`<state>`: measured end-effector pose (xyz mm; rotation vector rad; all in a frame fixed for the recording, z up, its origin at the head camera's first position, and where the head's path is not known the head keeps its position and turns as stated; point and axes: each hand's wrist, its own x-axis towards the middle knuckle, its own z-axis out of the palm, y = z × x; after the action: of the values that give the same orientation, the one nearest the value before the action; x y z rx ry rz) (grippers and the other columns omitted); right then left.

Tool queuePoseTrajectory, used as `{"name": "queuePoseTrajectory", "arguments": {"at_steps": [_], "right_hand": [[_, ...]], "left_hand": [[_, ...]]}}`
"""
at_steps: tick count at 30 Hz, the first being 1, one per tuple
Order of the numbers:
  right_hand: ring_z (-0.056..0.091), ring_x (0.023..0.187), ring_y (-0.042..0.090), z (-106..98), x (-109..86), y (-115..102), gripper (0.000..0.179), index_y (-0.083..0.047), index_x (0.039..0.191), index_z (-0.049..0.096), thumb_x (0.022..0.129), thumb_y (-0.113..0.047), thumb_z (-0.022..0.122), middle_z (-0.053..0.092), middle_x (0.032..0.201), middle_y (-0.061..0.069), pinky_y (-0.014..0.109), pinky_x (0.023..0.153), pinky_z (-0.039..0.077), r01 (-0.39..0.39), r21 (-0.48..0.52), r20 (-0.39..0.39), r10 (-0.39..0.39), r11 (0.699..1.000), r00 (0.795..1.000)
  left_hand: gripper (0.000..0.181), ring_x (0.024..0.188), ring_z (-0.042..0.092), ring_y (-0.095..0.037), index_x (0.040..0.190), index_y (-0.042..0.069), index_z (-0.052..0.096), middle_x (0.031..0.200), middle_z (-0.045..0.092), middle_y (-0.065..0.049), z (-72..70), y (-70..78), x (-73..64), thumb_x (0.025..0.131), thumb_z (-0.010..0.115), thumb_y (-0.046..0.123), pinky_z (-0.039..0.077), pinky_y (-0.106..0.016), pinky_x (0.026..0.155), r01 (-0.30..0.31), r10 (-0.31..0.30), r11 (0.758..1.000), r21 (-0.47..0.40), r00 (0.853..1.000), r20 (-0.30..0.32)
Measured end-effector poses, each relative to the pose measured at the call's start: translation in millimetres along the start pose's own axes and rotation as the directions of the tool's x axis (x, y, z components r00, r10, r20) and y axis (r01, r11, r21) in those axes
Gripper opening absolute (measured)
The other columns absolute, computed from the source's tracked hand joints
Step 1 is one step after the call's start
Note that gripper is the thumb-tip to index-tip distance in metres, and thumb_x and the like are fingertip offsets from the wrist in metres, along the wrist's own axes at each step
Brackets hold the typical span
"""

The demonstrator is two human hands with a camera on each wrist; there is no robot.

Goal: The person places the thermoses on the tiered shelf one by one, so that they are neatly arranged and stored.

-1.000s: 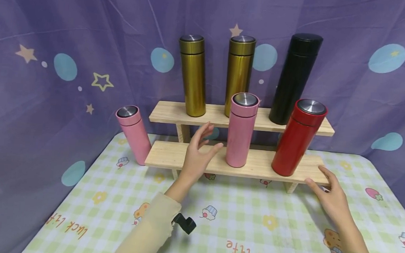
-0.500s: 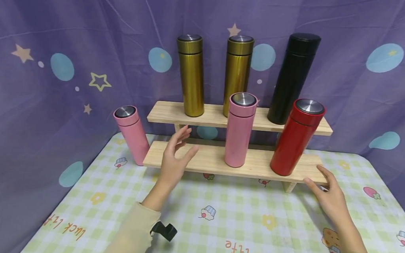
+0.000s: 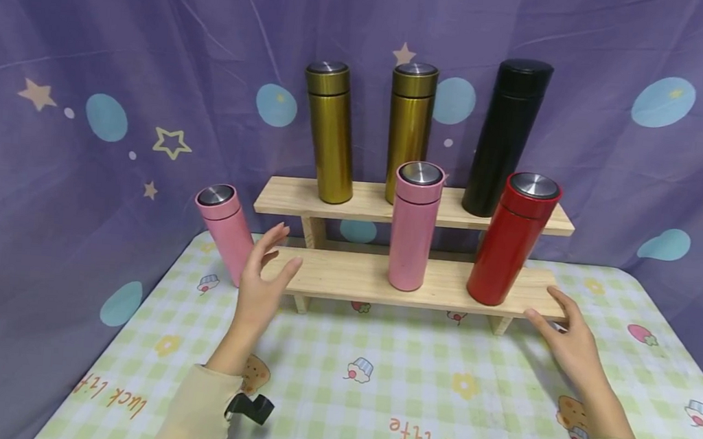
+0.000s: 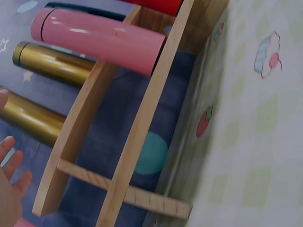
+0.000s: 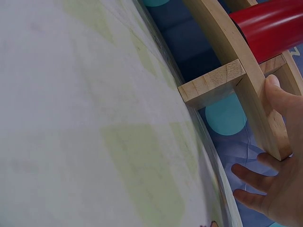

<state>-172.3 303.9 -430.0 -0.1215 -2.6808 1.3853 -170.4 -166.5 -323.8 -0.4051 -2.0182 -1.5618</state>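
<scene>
My left hand (image 3: 259,288) hovers at the left end of the lower wooden shelf board (image 3: 341,277), fingers spread and nothing held. Just behind it a pink thermos flask (image 3: 229,234) leans beside the rack, partly hidden. My right hand (image 3: 574,337) touches the board's right end; in the right wrist view its thumb (image 5: 279,92) lies against the edge while the other fingers extend loosely below. A second pink flask (image 3: 413,235) and a red flask (image 3: 507,249) stand on this lower board.
On the upper board (image 3: 364,210) stand two gold flasks, one left (image 3: 333,142) and one central (image 3: 409,131), plus a taller black flask (image 3: 502,145) at right. A checked cloth (image 3: 325,396) covers the table. Behind hangs a purple curtain (image 3: 186,41).
My left hand has moved left along the lower board, from near the middle pink flask to the board's left end. The right hand stays at the right end.
</scene>
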Motion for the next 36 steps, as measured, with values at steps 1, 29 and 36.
{"name": "queuePoseTrajectory", "arguments": {"at_steps": [1,29,36], "right_hand": [[0.039,0.126,0.055,0,0.1,0,0.081,-0.015,0.16,0.014,0.098,-0.049,0.056,0.024,0.154,0.033,0.062,0.086,0.04,-0.002,0.002,-0.001,0.002,1.0,1.0],[0.04,0.127,0.054,1,1.3,-1,0.082,-0.016,0.16,0.014,0.098,-0.049,0.056,0.029,0.15,0.036,0.062,0.088,0.039,-0.024,-0.013,-0.002,0.024,1.0,1.0],[0.038,0.128,0.055,1,1.2,0,0.082,-0.017,0.16,0.013,0.098,-0.05,0.055,0.026,0.153,0.034,0.064,0.089,0.039,-0.027,-0.013,0.005,0.028,1.0,1.0]], "left_hand": [[0.056,0.13,0.045,-0.029,0.143,-0.004,0.045,0.14,0.052,-0.02,-3.3,-5.3,-0.3,0.09,0.066,-0.005,0.03,-0.055,0.107,0.008,-0.008,1.0,0.005,1.0,-0.004],[0.049,0.125,0.047,-0.037,0.136,-0.01,0.049,0.138,0.052,-0.026,-61.6,-29.1,-5.6,0.091,0.065,-0.005,0.038,-0.038,0.101,0.05,-0.023,0.991,0.127,0.978,-0.205],[0.051,0.127,0.047,-0.034,0.14,-0.004,0.049,0.14,0.053,-0.019,-71.8,-51.1,-5.3,0.092,0.067,0.001,0.036,-0.028,0.098,0.102,-0.072,0.988,0.118,0.97,-0.232]]}}
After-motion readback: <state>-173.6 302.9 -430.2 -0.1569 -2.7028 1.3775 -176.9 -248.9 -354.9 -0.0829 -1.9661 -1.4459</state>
